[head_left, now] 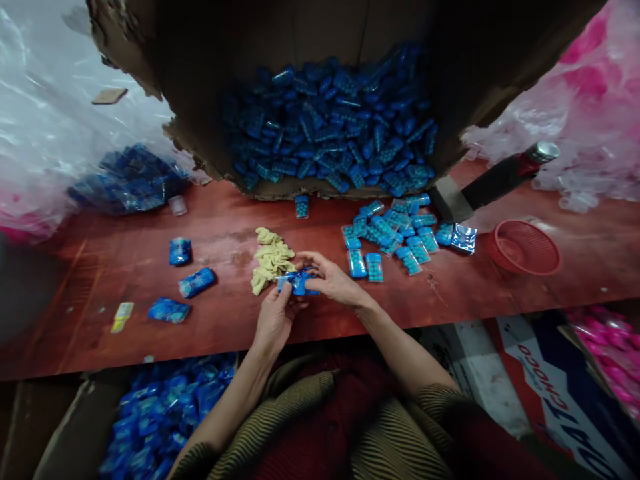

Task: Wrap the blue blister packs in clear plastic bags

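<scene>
Two-handed: pinches glossy blue wrapper (301, 283) between closed fingers of left hand (275, 317) and right hand (336, 281), above red tabletop (223, 227), beside crumpled yellow cloth (273, 257). Farther out: three blue packets (197, 283) leftward, blue-capped clear containers (374, 268) rightward; torn cardboard box (197, 127) beyond.

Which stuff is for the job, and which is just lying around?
Probably for the job:
blue packet, held by left hand and right hand
blue packs, at the left
bottles, at the right

Probably just lying about:
yellow bundle
basket
clear cup
yellow slip
</scene>
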{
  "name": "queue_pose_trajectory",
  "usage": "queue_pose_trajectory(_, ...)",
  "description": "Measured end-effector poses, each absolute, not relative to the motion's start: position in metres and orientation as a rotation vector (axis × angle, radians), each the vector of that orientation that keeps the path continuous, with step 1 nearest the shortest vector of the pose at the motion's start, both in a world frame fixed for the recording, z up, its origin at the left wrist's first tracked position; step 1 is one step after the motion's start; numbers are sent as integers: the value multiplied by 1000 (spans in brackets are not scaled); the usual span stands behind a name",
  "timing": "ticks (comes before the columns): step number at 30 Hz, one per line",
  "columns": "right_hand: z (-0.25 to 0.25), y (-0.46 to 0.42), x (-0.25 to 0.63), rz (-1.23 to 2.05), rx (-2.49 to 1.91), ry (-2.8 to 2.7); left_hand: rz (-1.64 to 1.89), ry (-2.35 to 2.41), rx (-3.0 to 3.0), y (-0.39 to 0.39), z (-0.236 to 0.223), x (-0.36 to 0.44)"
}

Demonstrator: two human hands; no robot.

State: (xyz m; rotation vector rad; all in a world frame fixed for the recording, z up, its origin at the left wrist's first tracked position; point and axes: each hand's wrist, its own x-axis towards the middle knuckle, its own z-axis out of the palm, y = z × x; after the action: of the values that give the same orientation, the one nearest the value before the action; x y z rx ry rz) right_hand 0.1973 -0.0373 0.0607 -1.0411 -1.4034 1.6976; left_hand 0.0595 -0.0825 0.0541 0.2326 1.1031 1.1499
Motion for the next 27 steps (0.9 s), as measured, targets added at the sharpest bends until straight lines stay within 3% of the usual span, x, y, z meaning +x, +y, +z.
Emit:
queue_pose_trajectory(11, 46, -81, 187, 1668, -1023, -1433, 1114, 1054, 263, -101, 48, 58)
queue_pose_trajectory(14, 56, -75, 213, 1357, -1242, -1769, 1066, 1052, 181, -101, 48, 55)
queue_pose_trajectory(19, 51, -54, 246, 358, -2070, -1964, 1051, 1116, 26, -104, 50, 55)
queue_pose_trajectory(22, 39, -54, 241, 209, -2164, -2086, 1041, 1102, -26, -106, 50, 53)
queue_pose_trajectory(27, 25, -64, 235, 310, -2115, -2044, 1011, 1099, -115, -107, 48, 52)
